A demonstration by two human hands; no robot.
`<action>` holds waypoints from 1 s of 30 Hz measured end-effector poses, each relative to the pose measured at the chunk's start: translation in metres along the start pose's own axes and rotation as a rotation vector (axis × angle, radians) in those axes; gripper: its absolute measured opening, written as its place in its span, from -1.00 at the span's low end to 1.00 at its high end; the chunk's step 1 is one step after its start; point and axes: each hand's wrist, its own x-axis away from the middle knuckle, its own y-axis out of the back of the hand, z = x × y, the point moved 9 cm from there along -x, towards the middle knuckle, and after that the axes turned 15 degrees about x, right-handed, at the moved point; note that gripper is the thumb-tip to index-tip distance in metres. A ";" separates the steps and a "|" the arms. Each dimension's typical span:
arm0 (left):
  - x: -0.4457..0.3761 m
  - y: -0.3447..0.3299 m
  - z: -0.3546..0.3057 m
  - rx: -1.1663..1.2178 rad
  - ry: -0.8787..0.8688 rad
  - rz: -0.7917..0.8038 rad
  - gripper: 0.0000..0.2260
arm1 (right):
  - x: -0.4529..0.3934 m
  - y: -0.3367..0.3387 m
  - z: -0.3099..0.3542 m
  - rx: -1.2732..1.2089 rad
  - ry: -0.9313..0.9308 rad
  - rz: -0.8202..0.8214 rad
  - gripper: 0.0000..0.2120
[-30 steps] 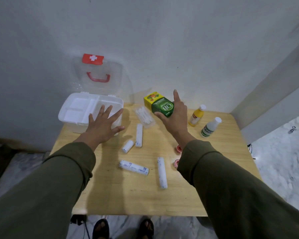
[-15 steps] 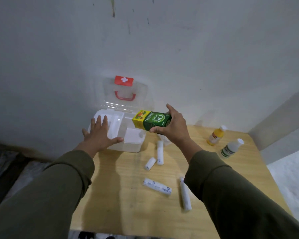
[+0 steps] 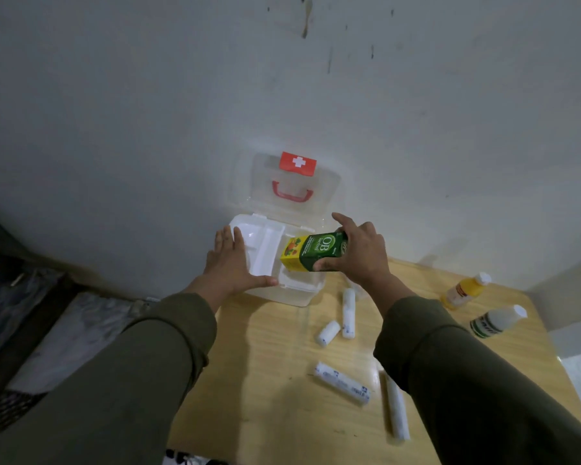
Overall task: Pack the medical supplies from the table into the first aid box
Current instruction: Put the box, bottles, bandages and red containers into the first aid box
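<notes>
The white first aid box point(image 3: 301, 295) stands open at the table's back left, its clear lid point(image 3: 326, 186) with a red cross and red handle leaning on the wall. My right hand point(image 3: 356, 255) grips a green and yellow medicine carton point(image 3: 311, 251) and holds it over the box's right compartment. My left hand point(image 3: 233, 265) lies flat with straight fingers on the box's left side. Several white bandage rolls point(image 3: 342, 382) lie on the wood. A yellow bottle point(image 3: 465, 290) and a white bottle point(image 3: 495, 322) lie at the right.
The wooden table point(image 3: 265, 380) stands against a grey wall. Its right edge runs just past the two bottles. Dark floor and clutter lie to the left of the table. My green sleeves cover the near part of the tabletop.
My right hand has carried the carton left from above the table to over the open box and lowered it. My left hand has stayed on the box. The camera has swung left.
</notes>
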 end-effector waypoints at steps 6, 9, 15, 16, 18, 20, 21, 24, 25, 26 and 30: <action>0.000 -0.001 0.000 0.021 -0.001 -0.021 0.23 | -0.014 -0.019 0.023 -0.070 0.028 0.068 -0.07; 0.001 -0.001 -0.001 0.018 -0.009 -0.022 0.23 | -0.019 -0.028 0.031 -0.183 0.035 0.094 -0.14; 0.001 -0.001 0.000 0.017 -0.012 -0.019 0.22 | -0.023 -0.045 0.037 -0.214 0.021 0.145 -0.19; 0.001 -0.001 0.000 0.020 -0.011 -0.019 0.22 | -0.023 -0.046 0.038 -0.227 0.016 0.150 -0.18; 0.000 -0.001 0.000 0.018 -0.010 -0.021 0.22 | -0.025 -0.048 0.040 -0.241 0.013 0.156 -0.17; 0.000 -0.001 -0.001 0.008 -0.012 -0.025 0.22 | -0.026 -0.050 0.046 -0.221 0.040 0.165 -0.17; 0.000 -0.001 -0.001 0.006 -0.013 -0.026 0.22 | -0.027 -0.051 0.050 -0.196 0.061 0.169 -0.18; 0.000 -0.001 -0.001 0.004 -0.018 -0.025 0.21 | -0.030 -0.055 0.059 -0.109 0.106 0.178 -0.22; 0.000 -0.001 -0.001 0.002 -0.019 -0.026 0.21 | -0.032 -0.056 0.060 -0.082 0.111 0.180 -0.22; 0.000 -0.001 -0.002 0.001 -0.020 -0.026 0.20 | -0.033 -0.057 0.061 -0.059 0.114 0.186 -0.22; 0.001 -0.001 -0.003 0.000 -0.026 -0.025 0.18 | -0.032 -0.067 0.068 0.023 0.146 0.231 -0.18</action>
